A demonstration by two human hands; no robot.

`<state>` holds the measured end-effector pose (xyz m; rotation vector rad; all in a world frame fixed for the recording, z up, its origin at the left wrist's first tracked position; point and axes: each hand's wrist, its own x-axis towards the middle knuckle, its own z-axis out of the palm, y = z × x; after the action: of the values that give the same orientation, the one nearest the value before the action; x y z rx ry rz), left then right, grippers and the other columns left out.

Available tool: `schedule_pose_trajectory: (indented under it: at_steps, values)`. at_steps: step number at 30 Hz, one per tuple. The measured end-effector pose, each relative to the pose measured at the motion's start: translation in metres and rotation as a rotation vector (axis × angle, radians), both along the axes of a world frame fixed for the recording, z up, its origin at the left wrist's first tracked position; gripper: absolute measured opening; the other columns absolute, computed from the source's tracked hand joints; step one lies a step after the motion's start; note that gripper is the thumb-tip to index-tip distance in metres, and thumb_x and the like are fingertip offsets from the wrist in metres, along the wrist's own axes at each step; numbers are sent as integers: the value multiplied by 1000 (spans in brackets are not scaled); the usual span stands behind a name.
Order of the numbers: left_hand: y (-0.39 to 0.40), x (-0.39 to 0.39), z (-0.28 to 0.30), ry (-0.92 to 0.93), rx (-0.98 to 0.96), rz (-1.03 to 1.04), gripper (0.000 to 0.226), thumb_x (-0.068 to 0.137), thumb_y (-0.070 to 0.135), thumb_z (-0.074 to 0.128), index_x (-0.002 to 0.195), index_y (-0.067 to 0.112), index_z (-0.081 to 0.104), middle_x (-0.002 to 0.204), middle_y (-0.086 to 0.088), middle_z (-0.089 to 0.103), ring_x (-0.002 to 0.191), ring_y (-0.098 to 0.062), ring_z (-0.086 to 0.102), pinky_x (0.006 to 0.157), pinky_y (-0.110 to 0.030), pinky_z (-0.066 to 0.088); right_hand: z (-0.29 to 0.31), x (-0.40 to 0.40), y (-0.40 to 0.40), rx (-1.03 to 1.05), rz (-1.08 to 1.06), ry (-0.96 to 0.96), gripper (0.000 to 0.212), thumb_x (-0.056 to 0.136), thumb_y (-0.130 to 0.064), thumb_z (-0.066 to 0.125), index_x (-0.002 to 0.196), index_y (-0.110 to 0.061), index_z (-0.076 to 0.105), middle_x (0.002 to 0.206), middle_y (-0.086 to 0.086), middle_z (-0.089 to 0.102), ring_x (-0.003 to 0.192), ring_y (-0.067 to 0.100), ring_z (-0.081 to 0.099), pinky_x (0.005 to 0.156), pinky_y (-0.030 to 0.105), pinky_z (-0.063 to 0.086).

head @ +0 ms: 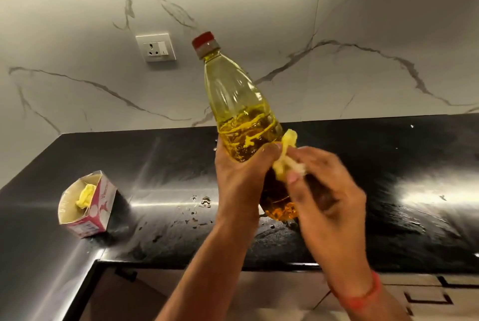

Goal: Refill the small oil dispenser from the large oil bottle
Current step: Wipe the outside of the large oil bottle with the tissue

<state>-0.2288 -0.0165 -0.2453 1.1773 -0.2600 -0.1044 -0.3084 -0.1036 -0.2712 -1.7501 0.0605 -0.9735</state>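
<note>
We hold the large oil bottle (243,123) tilted above the worktop's (388,191) front edge, our left hand (241,180) wrapped round its middle, its red cap (206,42) on. Our right hand (326,188) pinches a yellow-stained wad of tissue (285,154) against its side, so we judge this to be wiping up. No small dispenser shows, so whether refilling is done is unclear. Oil drops (199,206) remain near the front edge.

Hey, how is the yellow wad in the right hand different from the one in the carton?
The wad in the right hand is pinched against the oil bottle; the wad in the carton lies loose, untouched. The held one looks stretched out, the carton one bunched up. Both are yellow and crumpled.
</note>
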Motion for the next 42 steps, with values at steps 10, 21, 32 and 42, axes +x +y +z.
schedule_pose_trajectory:
  at_steps: [10,21,32,42]
  values:
    - [-8,5,-11,45,66,-55,46,85,4,78,126,15,58,103,-11,74,89,-23,75,75,-27,60,20,42,-24,-147,-66,-70,19,88,-8,76,107,-11,78,106,1,70,101,12,69,88,31,58]
    - [2,10,-33,-278,612,30,57,75,-6,83,118,17,54,99,6,67,88,7,68,78,-19,57,46,71,-8,-887,90,-11,23,81,2,76,100,-10,77,106,7,70,97,19,68,89,34,58]
    - [-2,19,-42,-303,858,193,62,60,44,86,112,38,52,88,18,66,79,0,65,73,-33,58,86,86,-54,-1204,-61,160,24,77,-5,82,100,-8,77,97,10,71,91,30,65,74,42,57]
    - [-6,20,-50,-319,840,192,31,67,56,49,85,31,53,72,8,60,72,-23,64,63,-44,53,78,52,-31,-1483,121,364,43,97,-46,49,136,-29,55,126,3,60,115,18,56,96,37,49]
